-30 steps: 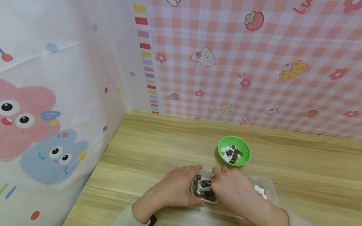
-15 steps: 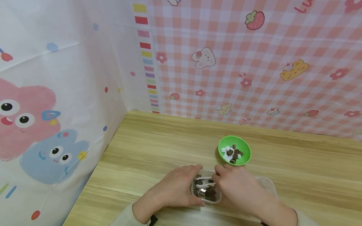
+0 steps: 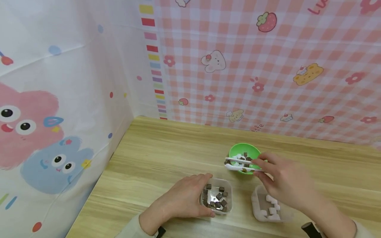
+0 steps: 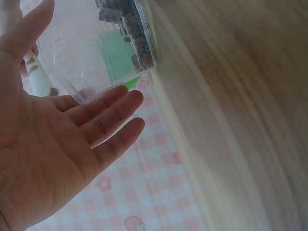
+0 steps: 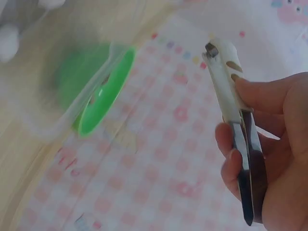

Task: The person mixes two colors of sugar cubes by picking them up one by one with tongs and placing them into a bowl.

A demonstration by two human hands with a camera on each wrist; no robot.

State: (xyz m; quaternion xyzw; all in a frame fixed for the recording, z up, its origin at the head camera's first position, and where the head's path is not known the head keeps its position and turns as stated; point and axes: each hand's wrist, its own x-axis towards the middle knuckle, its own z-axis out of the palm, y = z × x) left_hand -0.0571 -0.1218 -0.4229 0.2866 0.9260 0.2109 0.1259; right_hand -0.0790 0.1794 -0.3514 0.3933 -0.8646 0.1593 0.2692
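My left hand (image 3: 186, 198) holds a clear plastic box (image 3: 230, 198) by its side, thumb on the near side and fingers on the far side. Several brown cubes (image 3: 218, 196) lie inside the box. In my right hand (image 3: 287, 180) is a pair of tongs (image 3: 238, 167) with white tips and metal handles, pinched between thumb and fingers. A brown cube (image 5: 211, 49) sits between the tong tips in the right wrist view. The tongs hover above a green bowl (image 3: 244, 148), which contains white and brown cubes.
A second clear box (image 3: 255, 205) with several white cubes (image 3: 272, 210) stands right of the first, partly under my right forearm. Wooden tabletop (image 3: 166, 145) surrounds everything. A pink checked cloth (image 3: 190, 76) hangs behind the table, and a white patterned cloth (image 3: 83, 76) at the left.
My right hand has lifted the tongs with a brown cube out of the left box and moved right and away, over the green bowl. The left hand has stayed on the box.
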